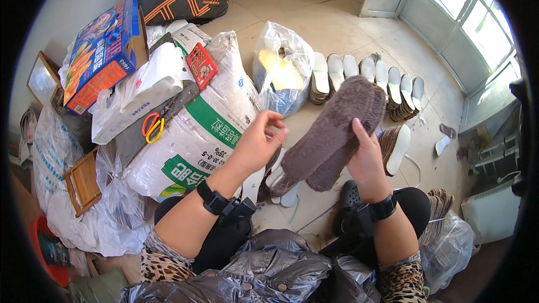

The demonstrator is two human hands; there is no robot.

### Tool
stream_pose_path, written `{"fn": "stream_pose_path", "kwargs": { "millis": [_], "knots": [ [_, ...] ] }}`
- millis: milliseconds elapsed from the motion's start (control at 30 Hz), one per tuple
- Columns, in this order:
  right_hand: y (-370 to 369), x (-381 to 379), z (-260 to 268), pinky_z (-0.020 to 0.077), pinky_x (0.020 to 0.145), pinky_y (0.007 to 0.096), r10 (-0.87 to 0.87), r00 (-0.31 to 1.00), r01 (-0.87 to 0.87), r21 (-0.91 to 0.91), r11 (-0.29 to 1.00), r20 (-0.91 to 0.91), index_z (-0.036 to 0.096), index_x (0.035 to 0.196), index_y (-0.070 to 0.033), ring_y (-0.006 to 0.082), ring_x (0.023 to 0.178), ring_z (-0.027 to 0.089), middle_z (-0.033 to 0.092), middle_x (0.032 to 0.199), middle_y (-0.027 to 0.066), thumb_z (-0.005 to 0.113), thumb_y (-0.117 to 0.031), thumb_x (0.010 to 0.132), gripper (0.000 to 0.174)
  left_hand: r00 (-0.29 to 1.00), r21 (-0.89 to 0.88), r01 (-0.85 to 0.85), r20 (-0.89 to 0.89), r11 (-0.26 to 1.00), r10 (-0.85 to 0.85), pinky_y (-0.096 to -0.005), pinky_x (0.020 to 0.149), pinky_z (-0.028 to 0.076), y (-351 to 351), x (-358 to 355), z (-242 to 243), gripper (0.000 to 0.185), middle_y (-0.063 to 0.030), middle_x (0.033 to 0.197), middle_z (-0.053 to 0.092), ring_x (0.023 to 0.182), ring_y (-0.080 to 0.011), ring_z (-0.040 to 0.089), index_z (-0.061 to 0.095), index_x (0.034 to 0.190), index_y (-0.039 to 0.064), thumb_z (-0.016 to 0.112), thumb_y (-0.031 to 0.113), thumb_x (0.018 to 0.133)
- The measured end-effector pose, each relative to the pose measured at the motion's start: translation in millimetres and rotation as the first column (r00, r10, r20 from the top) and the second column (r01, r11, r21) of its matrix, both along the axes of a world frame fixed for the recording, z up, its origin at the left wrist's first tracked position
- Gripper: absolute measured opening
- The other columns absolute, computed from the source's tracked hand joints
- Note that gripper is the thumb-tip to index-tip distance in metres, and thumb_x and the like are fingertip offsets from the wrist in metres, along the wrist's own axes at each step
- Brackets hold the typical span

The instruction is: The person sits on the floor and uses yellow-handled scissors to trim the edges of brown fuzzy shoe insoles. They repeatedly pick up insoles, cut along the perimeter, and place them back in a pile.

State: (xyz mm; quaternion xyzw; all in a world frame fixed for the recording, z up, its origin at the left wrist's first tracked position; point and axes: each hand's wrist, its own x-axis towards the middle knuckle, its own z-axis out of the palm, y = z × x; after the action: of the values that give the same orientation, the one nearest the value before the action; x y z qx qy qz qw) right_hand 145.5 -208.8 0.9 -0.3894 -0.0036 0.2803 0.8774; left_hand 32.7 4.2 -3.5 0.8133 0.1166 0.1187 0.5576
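Note:
My right hand grips a pair of brown fleece insoles, its thumb on the upper face. The two insoles overlap, fanned slightly apart. To their left my left hand hovers with loosely curled fingers, apart from the insoles, and nothing shows in it. Beneath the hands, several more insoles lie on the floor, partly covered by the held pair. Just beyond, bundled stacks of white-faced insoles stand in a row. Another stack leans beside my right hand.
A large white fertilizer sack lies at left, with scissors, a white tissue pack and a blue box on top. A clear bag stands on the tiles. At lower right sits a plastic bag of insoles.

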Motion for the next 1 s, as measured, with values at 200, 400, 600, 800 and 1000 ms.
{"fn": "stream_pose_path", "kwargs": {
  "millis": [200,400,600,800,1000],
  "knots": [
    [8.3,-9.9,-6.9,0.0448,0.099,0.0387,0.168,0.986,-0.168,-0.045,0.985,0.001,0.051,0.130,-0.003,0.0223,0.114,0.057,0.059,0.125,0.0087,0.052,-0.019,0.100,0.033,0.971,0.010,0.154,-0.189,0.988,-0.149,-0.0328,0.069,0.049,-22.4,-3.5,0.4,0.038,-0.0125,0.078,0.065,0.072,-0.0220,0.062,0.061,0.100,-0.002,0.066,0.034,0.091],
    [7.5,-4.9,-9.0,0.0422,0.103,0.0409,0.190,0.980,-0.190,0.013,0.982,-0.049,0.044,0.136,-0.003,0.0239,0.121,0.054,0.053,0.135,0.0102,0.044,-0.020,0.103,0.037,0.997,-0.187,0.010,-0.077,0.982,-0.025,-0.0312,0.070,0.048,-13.7,1.7,-11.7,0.031,-0.0112,0.086,0.065,0.077,-0.0165,0.060,0.058,0.106,-0.003,0.063,0.025,0.095],
    [9.0,-7.0,-9.4,0.0488,0.089,0.0348,0.193,0.981,-0.194,-0.072,0.978,-0.014,0.052,0.129,-0.006,0.0169,0.107,0.060,0.061,0.121,0.0043,0.046,-0.019,0.103,0.031,0.989,-0.567,0.116,-0.011,0.815,-0.149,-0.0296,0.096,0.044,-20.2,-1.0,-5.4,0.034,-0.0076,0.118,0.060,0.107,-0.0133,0.055,0.050,0.126,-0.003,0.056,0.015,0.098],
    [11.9,-13.0,-6.2,0.0472,0.080,0.0282,0.241,0.971,-0.238,-0.164,0.957,-0.002,0.056,0.120,-0.006,0.0108,0.096,0.059,0.063,0.109,0.0004,0.052,-0.021,0.101,0.025,0.989,-0.596,0.133,0.031,0.792,-0.143,-0.0295,0.094,0.046,-38.6,-2.4,-6.4,0.033,-0.0098,0.115,0.061,0.104,-0.0138,0.057,0.049,0.123,-0.006,0.057,0.011,0.096],
    [5.6,-0.9,-5.9,0.0436,0.070,0.0231,0.062,0.965,0.050,-0.410,0.911,0.255,0.057,0.097,-0.008,0.0052,0.077,0.052,0.058,0.088,-0.0041,0.062,-0.020,0.096,0.013,0.986,-0.539,0.158,0.040,0.827,-0.163,-0.0299,0.093,0.047,-38.6,-3.9,-11.0,0.032,-0.0106,0.116,0.061,0.103,-0.0133,0.057,0.048,0.123,-0.005,0.055,0.011,0.096]
  ]
}}
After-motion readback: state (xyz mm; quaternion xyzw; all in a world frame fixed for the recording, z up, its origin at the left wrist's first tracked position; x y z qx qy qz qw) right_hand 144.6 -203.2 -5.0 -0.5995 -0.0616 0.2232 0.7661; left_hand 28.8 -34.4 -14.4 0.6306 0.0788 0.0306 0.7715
